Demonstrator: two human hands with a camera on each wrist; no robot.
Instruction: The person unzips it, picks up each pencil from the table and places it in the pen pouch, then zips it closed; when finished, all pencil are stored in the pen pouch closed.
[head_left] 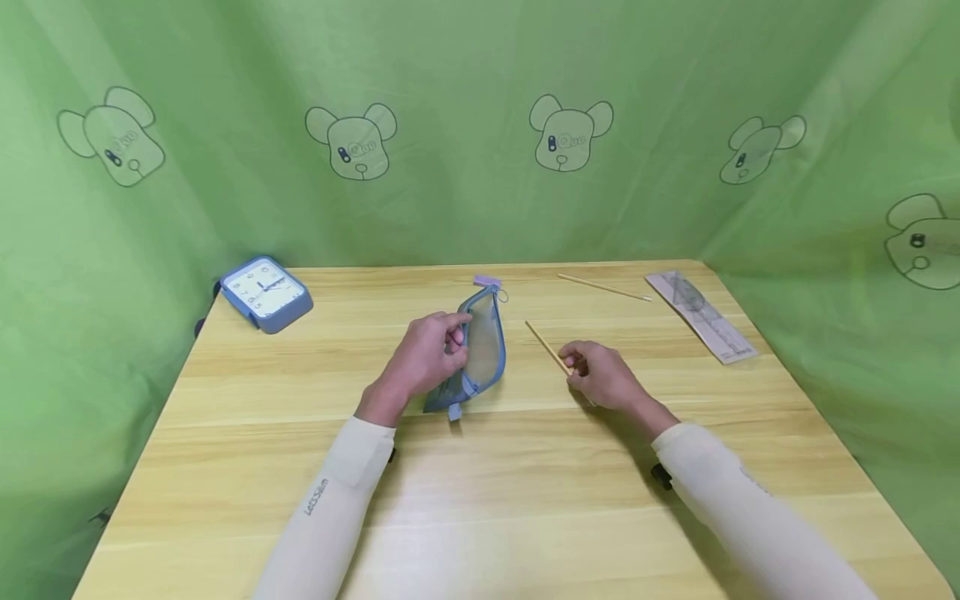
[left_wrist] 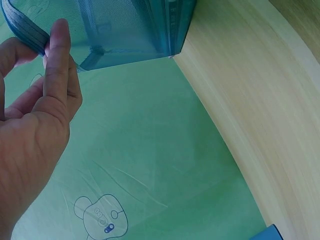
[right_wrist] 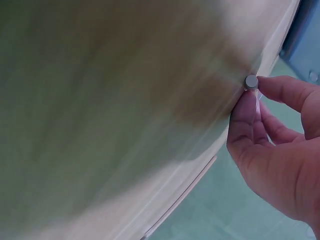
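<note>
My left hand grips the rim of a blue mesh zipper pouch at the middle of the table, holding its mouth apart. In the left wrist view, thumb and fingers of the left hand pinch the pouch's blue zipper band. To the right of the pouch, my right hand pinches a thin yellow pencil between thumb and fingers, its far end slanting up toward the pouch. The right wrist view shows the pencil's round grey end held at the fingertips.
A blue alarm clock lies at the far left. Behind the pouch sits a small purple block. Another yellow pencil lies near the back edge, left of a long flat packet. Green curtain surrounds the table.
</note>
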